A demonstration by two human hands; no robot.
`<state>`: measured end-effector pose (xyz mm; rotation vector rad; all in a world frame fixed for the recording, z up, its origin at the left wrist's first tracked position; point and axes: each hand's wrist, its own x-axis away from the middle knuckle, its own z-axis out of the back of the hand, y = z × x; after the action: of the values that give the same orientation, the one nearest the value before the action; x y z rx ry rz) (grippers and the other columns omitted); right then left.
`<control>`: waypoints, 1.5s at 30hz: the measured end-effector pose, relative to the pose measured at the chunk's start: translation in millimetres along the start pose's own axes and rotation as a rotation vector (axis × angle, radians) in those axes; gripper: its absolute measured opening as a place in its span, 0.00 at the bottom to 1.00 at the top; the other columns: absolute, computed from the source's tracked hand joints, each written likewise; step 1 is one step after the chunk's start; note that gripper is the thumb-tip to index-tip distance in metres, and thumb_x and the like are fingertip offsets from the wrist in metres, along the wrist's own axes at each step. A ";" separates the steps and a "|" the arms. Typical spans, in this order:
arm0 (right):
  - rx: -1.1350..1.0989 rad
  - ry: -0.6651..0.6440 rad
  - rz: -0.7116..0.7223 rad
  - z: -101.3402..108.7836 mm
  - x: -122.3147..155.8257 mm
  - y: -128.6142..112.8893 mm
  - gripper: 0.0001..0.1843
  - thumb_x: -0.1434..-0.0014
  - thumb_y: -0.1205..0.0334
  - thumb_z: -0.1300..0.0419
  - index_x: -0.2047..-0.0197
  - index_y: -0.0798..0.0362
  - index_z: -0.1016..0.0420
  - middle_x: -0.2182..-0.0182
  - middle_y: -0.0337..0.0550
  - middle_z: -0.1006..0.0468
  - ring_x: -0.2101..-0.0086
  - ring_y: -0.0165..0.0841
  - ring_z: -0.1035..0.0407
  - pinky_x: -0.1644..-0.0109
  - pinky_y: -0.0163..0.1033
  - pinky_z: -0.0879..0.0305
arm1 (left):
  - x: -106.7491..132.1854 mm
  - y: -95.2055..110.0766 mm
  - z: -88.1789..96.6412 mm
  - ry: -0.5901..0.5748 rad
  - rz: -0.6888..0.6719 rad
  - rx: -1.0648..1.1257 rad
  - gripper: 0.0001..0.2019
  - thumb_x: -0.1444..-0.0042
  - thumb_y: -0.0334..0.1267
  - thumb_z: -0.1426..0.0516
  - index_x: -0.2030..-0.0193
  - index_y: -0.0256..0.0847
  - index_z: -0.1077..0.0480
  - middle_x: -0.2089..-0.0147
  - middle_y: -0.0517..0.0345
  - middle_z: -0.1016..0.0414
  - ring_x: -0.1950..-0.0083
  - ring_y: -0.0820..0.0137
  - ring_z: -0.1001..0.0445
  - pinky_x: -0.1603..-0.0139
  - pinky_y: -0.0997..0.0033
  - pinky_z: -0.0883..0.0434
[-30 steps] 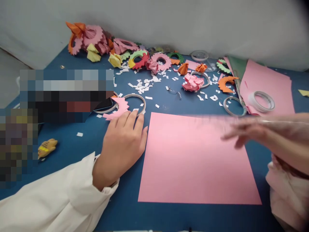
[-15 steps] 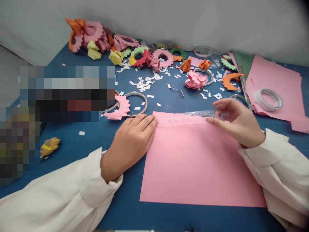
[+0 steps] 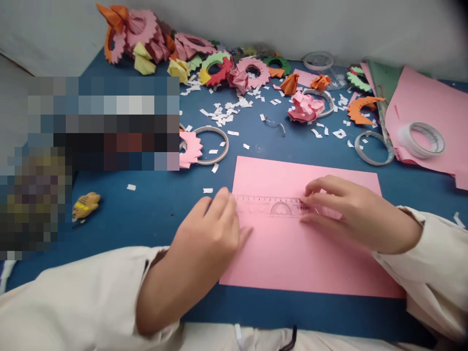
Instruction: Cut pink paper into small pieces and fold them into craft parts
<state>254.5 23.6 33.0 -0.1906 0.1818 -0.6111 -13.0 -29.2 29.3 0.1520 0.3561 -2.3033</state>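
Our left hand [image 3: 206,239] lies over the left end of the clear ruler [image 3: 263,206], fingers bent and close together, thumb stretched out to the right just below the ruler's near edge; how firmly it grips or presses we cannot tell. Our right hand [image 3: 351,209] is partly open, with the ruler's right part between its thumb at the near edge and its fingers at the far edge. The ruler lies across the far half of the pink sheet [image 3: 292,258], set in from the sheet's far edge and running roughly along it, and the sheet lies flat on the desk [image 3: 120,219].

We judge the step in hand to be placing the ruler: both hands are at it, neither shows a second tool, and we make out no line on the sheet. To our eye, the next move calls for squaring the ruler to the sheet's edges, with light, even pressure so that the sheet does not slide along under it. The left end wants most care, because our own fingers cover it and we cannot tell whether it meets the sheet's left edge. White scraps [image 3: 233,133] and a white tape roll [image 3: 405,139] lie apart from the ruler.
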 end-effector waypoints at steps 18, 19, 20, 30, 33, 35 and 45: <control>0.551 -0.030 0.012 -13.2 49.5 -115.3 0.21 0.41 0.74 0.54 0.48 0.75 0.31 0.52 0.66 0.27 0.52 0.52 0.31 0.47 0.60 0.39 | 37.6 40.8 28.2 -0.150 -0.255 -0.012 0.17 0.40 0.29 0.51 0.46 0.32 0.31 0.47 0.43 0.26 0.50 0.55 0.27 0.56 0.58 0.30; 0.567 -0.022 0.007 -13.1 48.0 -114.6 0.20 0.41 0.75 0.54 0.50 0.75 0.30 0.53 0.66 0.26 0.53 0.51 0.30 0.48 0.59 0.38 | 37.4 41.1 27.1 -0.146 -0.255 -0.033 0.17 0.40 0.28 0.51 0.46 0.31 0.31 0.47 0.42 0.26 0.50 0.55 0.26 0.56 0.57 0.30; 0.586 -0.018 0.003 -13.1 46.6 -113.1 0.20 0.42 0.75 0.53 0.51 0.75 0.29 0.54 0.66 0.26 0.54 0.51 0.30 0.48 0.58 0.37 | 36.4 40.5 25.5 -0.135 -0.256 -0.052 0.17 0.40 0.28 0.51 0.47 0.30 0.30 0.47 0.41 0.26 0.51 0.55 0.26 0.57 0.58 0.30; 0.732 -0.047 0.003 -7.5 30.5 -69.2 0.16 0.41 0.72 0.48 0.53 0.66 0.26 0.59 0.56 0.23 0.61 0.41 0.30 0.51 0.49 0.37 | -0.4 5.1 11.5 -0.184 -0.274 -0.167 0.17 0.43 0.21 0.51 0.48 0.27 0.31 0.52 0.40 0.25 0.55 0.61 0.24 0.67 0.67 0.29; 0.760 -0.025 -0.003 -8.8 29.3 -57.5 0.15 0.41 0.71 0.46 0.53 0.66 0.26 0.59 0.57 0.23 0.61 0.40 0.31 0.51 0.48 0.39 | -4.0 1.2 6.4 -0.150 -0.271 -0.203 0.17 0.43 0.20 0.52 0.48 0.24 0.31 0.52 0.37 0.25 0.54 0.60 0.24 0.65 0.66 0.27; 0.760 -0.013 0.007 -10.5 29.7 -53.2 0.15 0.42 0.71 0.46 0.52 0.67 0.26 0.58 0.57 0.23 0.60 0.41 0.31 0.51 0.48 0.39 | -3.6 1.0 3.7 -0.114 -0.273 -0.206 0.17 0.43 0.20 0.51 0.49 0.23 0.30 0.52 0.35 0.25 0.55 0.59 0.24 0.66 0.66 0.26; 0.457 0.143 0.021 -22.2 32.3 -37.6 0.16 0.39 0.67 0.46 0.50 0.65 0.28 0.50 0.56 0.26 0.50 0.43 0.32 0.50 0.47 0.36 | 12.9 8.8 -2.2 0.066 -0.283 -0.052 0.15 0.44 0.24 0.48 0.52 0.20 0.28 0.53 0.31 0.25 0.54 0.51 0.23 0.62 0.59 0.23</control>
<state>254.9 -28.2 16.5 0.2970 0.1776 -0.6306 -15.4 -43.2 22.6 0.1604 0.4976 -2.5694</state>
